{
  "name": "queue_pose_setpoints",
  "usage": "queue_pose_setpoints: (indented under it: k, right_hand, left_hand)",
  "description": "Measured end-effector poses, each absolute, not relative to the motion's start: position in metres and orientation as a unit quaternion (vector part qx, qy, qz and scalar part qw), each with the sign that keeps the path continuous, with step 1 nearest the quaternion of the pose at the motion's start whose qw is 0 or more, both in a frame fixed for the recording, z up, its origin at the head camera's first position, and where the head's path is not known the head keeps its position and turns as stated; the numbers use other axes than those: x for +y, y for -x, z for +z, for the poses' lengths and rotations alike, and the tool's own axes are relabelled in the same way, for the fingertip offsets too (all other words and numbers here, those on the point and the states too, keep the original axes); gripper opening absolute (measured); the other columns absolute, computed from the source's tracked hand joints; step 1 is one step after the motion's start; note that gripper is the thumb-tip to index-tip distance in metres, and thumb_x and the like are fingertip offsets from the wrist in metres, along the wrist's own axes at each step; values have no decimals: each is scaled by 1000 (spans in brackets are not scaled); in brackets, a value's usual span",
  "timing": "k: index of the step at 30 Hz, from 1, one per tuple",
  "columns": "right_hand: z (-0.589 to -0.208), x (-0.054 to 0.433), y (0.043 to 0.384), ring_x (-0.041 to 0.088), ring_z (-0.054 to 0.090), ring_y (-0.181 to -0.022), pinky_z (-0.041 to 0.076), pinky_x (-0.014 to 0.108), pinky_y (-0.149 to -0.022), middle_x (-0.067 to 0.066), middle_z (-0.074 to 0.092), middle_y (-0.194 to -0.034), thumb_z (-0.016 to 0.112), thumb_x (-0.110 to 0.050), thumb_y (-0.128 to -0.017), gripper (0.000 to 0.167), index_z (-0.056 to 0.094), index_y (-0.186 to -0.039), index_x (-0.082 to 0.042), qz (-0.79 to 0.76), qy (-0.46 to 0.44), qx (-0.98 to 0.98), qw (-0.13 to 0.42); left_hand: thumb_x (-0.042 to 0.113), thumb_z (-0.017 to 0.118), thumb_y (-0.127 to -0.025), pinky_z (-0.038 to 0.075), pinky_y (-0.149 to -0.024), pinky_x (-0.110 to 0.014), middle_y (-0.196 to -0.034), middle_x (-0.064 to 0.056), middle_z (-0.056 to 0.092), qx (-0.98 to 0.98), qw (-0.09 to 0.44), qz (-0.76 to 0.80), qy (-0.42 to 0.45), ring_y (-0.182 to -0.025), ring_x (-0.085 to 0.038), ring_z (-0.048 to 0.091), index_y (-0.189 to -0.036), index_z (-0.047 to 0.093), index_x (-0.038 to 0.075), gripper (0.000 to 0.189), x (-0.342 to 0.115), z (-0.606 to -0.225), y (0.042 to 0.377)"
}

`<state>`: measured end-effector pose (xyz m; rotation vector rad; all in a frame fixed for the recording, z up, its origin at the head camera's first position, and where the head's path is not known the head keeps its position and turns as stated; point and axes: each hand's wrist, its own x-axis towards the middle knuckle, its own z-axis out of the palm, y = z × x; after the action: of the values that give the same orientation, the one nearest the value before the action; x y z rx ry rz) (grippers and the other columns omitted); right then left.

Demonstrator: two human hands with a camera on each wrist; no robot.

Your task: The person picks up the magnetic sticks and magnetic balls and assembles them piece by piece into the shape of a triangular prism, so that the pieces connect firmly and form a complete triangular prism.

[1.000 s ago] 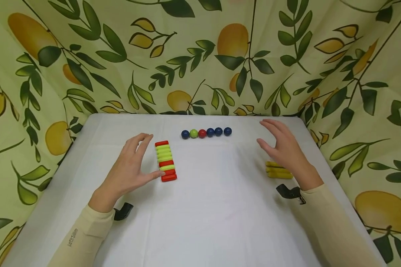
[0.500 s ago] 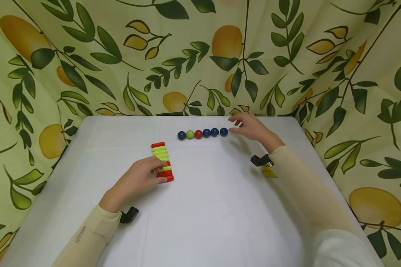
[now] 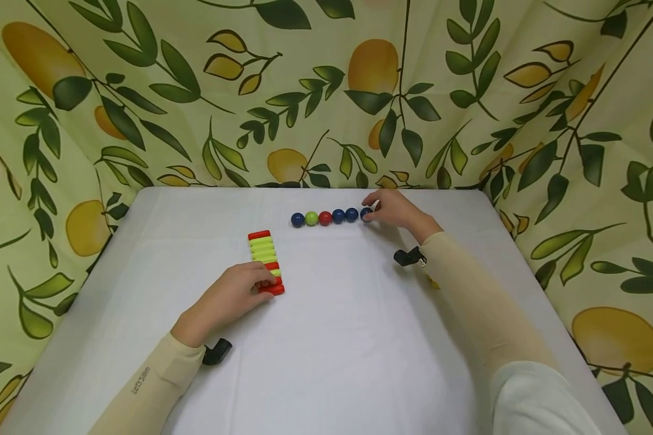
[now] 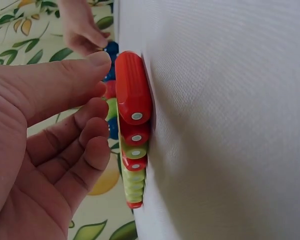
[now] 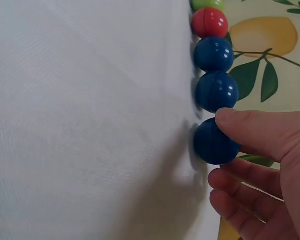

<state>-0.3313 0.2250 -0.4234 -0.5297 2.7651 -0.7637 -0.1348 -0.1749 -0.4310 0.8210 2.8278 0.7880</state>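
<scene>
My right hand [image 3: 394,211] is at the right end of a row of small balls and pinches the last blue ball [image 5: 212,142], thumb on its upper side. Beside it in the row come two more blue balls, a red ball [image 3: 325,218], a green ball [image 3: 311,218] and another blue one [image 3: 297,220]. Over the near end of a column of red and yellow-green rods, my left hand [image 3: 228,299] hovers with loosely bent fingers. In the left wrist view its thumb tip lies just beside the nearest red rod [image 4: 132,90], a gap showing between.
Yellow rods [image 3: 433,282] lie mostly hidden under my right forearm. A white cloth [image 3: 326,350] covers the table, and a fruit-patterned curtain [image 3: 326,90] rises along its back and sides. Each wrist carries a black camera mount [image 3: 408,257].
My right hand has moved left from above the yellow rods to the end blue ball and taken hold of it. My left hand has lowered toward the near red rods, its fingers bending.
</scene>
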Motion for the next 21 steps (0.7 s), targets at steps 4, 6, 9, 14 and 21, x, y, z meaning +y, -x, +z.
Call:
queue_pose_setpoints:
  k: [4,6,9,14,21]
  right_hand:
    - [-429,222,333,30,66,-106,55,45,-91,16,74,-126,83,-18,-98,41,74,-134,-1,-242,188,946,109]
    - [-431,222,333,30,67,-104,56,44,-92,16,75,-121,84,-16,-97,39,75,-132,0,-237,192,947,102]
    - [-433,224,331,29,67,-101,56,45,-91,16,75,-114,84,-15,-97,38,75,-130,1,-238,197,947,89]
    - [-432,232,319,30,65,-99,54,46,-89,14,73,-110,84,-16,-97,36,74,-128,-1,-273,176,944,51]
    - [-422,231,284,31,70,-109,56,48,-100,16,73,-119,82,-10,-96,35,68,-128,-2,-387,160,908,-4]
  left_hand:
    - [12,88,-93,57,-98,-47,-112,1,73,926,49,258,-271,-108,-24,68,-114,80,8,23,-175,-431,134]
    - [13,88,-93,57,-98,-47,-113,1,73,927,51,257,-269,-110,-24,68,-114,80,8,23,-175,-431,134]
    - [13,88,-93,57,-98,-47,-113,1,73,928,55,254,-267,-110,-24,68,-114,80,8,23,-175,-431,134]
    - [13,88,-93,57,-98,-47,-112,-1,74,930,52,242,-270,-109,-25,69,-114,81,7,23,-174,-431,134]
    - [11,89,-92,58,-95,-45,-109,1,73,931,44,235,-277,-104,-23,69,-112,81,8,22,-173,-431,134]
